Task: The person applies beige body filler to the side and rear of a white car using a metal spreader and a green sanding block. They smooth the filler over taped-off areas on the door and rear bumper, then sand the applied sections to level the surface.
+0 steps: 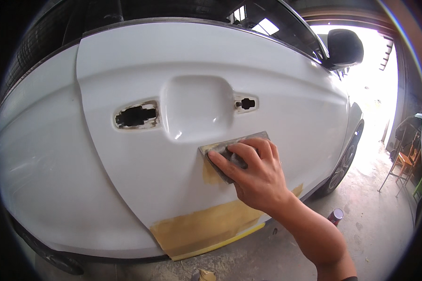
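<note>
My right hand (262, 180) reaches in from the lower right, its fingers and thumb wrapped round a grey rectangular sanding block (237, 160). The block lies tilted against a white car door (140, 159), just below the scooped handle recess (197, 107). A small tan filler patch (211, 174) shows beneath the block's lower left side; how far it runs under the block is hidden. Lower on the door spreads a wider tan filler area (197, 227), with a bright yellow strip (220, 248) along the bottom edge. My left hand is out of view.
Two openings, a larger ragged one (136, 116) and a smaller one (246, 103), flank the recess. A black side mirror (345, 48) juts out at upper right. On the concrete floor stands a can (335, 216); a wooden chair (408, 157) is farther right, near the bright doorway.
</note>
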A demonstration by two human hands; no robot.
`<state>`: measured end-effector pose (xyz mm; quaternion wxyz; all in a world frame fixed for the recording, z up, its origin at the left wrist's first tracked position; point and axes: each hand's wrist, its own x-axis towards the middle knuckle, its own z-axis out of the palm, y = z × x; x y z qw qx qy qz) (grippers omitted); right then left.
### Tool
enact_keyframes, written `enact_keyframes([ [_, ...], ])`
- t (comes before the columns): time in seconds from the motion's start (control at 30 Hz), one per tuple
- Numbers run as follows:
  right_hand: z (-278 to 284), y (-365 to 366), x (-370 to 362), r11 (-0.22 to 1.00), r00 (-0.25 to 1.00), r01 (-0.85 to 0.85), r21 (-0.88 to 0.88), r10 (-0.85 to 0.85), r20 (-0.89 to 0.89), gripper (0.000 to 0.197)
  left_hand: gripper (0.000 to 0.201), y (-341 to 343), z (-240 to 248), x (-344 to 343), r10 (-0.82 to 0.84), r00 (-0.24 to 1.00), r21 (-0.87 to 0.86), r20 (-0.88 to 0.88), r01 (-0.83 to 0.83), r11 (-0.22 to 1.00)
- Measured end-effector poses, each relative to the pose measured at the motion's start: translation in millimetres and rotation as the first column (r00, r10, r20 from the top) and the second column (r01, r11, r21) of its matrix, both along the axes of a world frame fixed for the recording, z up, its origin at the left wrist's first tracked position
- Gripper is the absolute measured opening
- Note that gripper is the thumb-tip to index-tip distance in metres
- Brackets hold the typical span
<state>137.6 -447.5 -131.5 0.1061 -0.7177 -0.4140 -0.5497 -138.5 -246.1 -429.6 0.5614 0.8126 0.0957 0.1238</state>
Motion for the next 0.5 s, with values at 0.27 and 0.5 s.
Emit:
enact_keyframes([
  [0.27, -39.1, 4.7, -13.5, 0.999, 0.992, -0.031, -0.031, 0.027, -0.120, 0.058, 0.023, 6.2, -2.3, 12.5, -0.079, 0.996, -0.069, -0.049, 0.076, 0.995],
  [0.5, -63.0, -16.8, -20.1, 0.996, 0.987, -0.042, -0.077, 0.029, -0.159, 0.055, 0.028, -3.6, -22.7, 22.4, -0.069, 0.987, 0.205, 0.149, 0.037, 0.978],
])
